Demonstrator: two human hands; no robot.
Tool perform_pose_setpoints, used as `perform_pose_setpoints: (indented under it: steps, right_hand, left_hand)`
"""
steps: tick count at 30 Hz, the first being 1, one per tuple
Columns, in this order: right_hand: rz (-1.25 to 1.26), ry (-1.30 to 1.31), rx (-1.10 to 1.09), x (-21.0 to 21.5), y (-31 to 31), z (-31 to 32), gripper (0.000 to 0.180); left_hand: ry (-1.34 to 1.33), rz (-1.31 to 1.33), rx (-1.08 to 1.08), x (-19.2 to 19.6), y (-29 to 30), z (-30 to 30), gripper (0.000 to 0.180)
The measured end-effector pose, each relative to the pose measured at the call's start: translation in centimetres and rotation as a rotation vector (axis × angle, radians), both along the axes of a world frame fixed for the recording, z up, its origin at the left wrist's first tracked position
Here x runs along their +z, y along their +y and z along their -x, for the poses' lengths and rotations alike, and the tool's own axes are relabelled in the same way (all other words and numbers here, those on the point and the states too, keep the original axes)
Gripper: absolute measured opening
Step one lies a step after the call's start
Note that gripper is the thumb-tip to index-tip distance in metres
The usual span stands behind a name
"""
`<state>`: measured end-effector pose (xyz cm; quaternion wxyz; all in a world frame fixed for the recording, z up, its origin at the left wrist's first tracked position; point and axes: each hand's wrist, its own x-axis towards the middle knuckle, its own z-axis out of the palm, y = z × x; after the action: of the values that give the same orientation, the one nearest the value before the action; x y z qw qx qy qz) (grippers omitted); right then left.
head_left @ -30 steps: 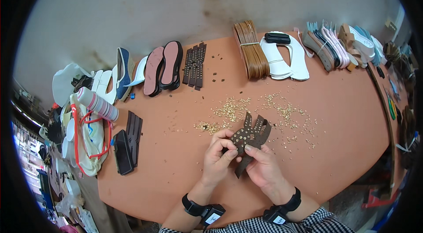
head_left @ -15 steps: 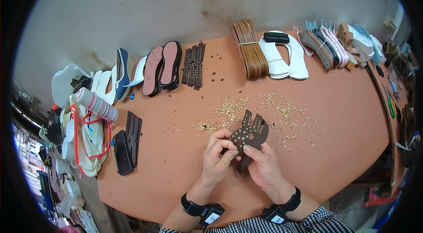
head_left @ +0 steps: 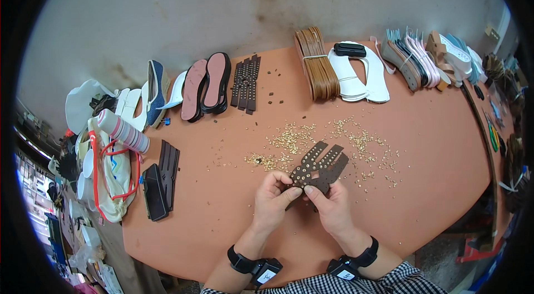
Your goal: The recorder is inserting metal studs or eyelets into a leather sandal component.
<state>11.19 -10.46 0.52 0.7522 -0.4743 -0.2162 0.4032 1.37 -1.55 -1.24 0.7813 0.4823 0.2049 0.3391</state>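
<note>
A dark brown sandal upper (head_left: 317,169) with several straps and rows of gold studs is held up over the near middle of the table. My left hand (head_left: 272,199) pinches its left edge between thumb and fingers. With the thumb on top, my right hand (head_left: 334,208) grips its lower right part; most of its fingers are hidden beneath. Just beyond the upper, small gold studs (head_left: 292,137) lie scattered in loose heaps. Similar studded brown straps (head_left: 245,84) rest near the wall, left of the middle.
Pink-topped soles (head_left: 216,80), a blue wedge shoe (head_left: 157,92) and a striped bottle (head_left: 123,132) stand at the left. A black phone (head_left: 154,192) lies beside plain brown straps (head_left: 169,169). Brown strip bundles (head_left: 317,64) and white cut-outs (head_left: 359,74) sit at the back.
The upper has turned clockwise and its straps now fan apart toward the upper right. Both hands still hold it, with the left fingers slightly shifted.
</note>
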Motion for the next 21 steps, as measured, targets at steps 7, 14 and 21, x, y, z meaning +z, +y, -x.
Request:
perform_pose_setpoints:
  steps: [7, 14, 21]
  right_hand:
    - [0.017, -0.124, -0.023, -0.82, 0.01, -0.07, 0.016]
    - [0.008, -0.032, -0.033, -0.46, 0.16, 0.20, 0.016]
    - [-0.054, 0.096, 0.027, -0.98, -0.09, -0.36, 0.014]
  left_hand:
    - [-0.022, 0.085, -0.001, 0.71, 0.26, -0.35, 0.040]
    - [0.002, 0.112, 0.021, 0.64, 0.25, -0.30, 0.037]
    - [0.019, 0.086, -0.029, 0.48, 0.37, -0.23, 0.032]
